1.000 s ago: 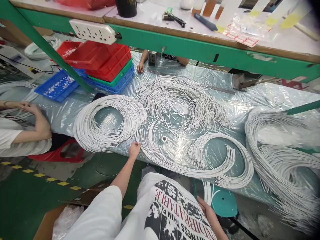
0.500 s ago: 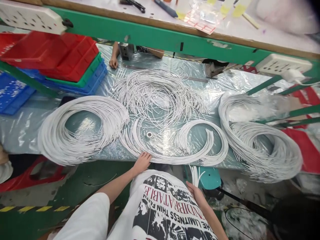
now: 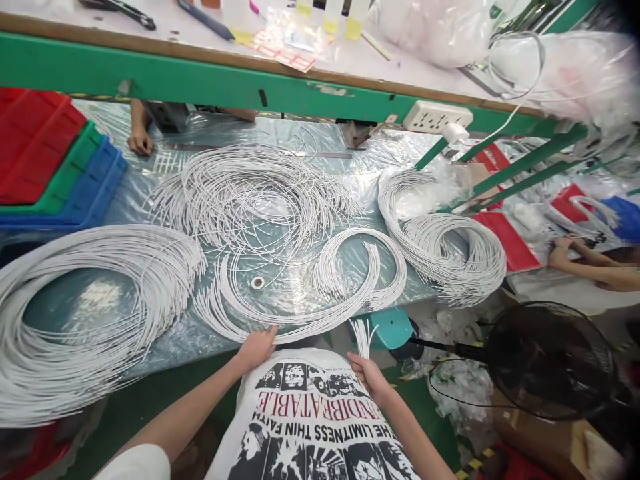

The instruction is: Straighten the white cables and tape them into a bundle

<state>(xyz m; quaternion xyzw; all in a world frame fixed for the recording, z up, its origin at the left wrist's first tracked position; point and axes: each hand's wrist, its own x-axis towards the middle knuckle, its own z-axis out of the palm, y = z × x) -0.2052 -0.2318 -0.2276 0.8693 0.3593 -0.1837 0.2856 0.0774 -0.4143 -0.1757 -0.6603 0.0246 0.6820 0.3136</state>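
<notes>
My right hand (image 3: pixel 371 377), low by the front of my shirt, is closed round a bunch of thin white cables (image 3: pixel 363 337) whose loose ends fan upward. At the table's front edge my left hand (image 3: pixel 257 347) has its fingers curled at a curved bundle of white cables (image 3: pixel 305 328); the undersides of its fingers are hidden. That bundle sweeps right into a smaller coil (image 3: pixel 399 257). A small white ring-shaped roll (image 3: pixel 258 283) lies inside the curve. Behind it spreads a big loose heap of white cables (image 3: pixel 200 183).
Large cable coils lie at left (image 3: pixel 100 240) and right (image 3: pixel 480 250). Stacked plastic trays (image 3: pixel 75 173) stand far left. A green-edged shelf (image 3: pixel 200 73) crosses overhead, with a power strip (image 3: pixel 435 118). A black fan (image 3: pixel 550 360) stands right. Other people's hands (image 3: pixel 141 141) (image 3: pixel 563 250) show behind and at right.
My view has turned to the right, so the table's contents appear further left and the fan and another person come into sight. Both hands keep nearly the same places at the cables.
</notes>
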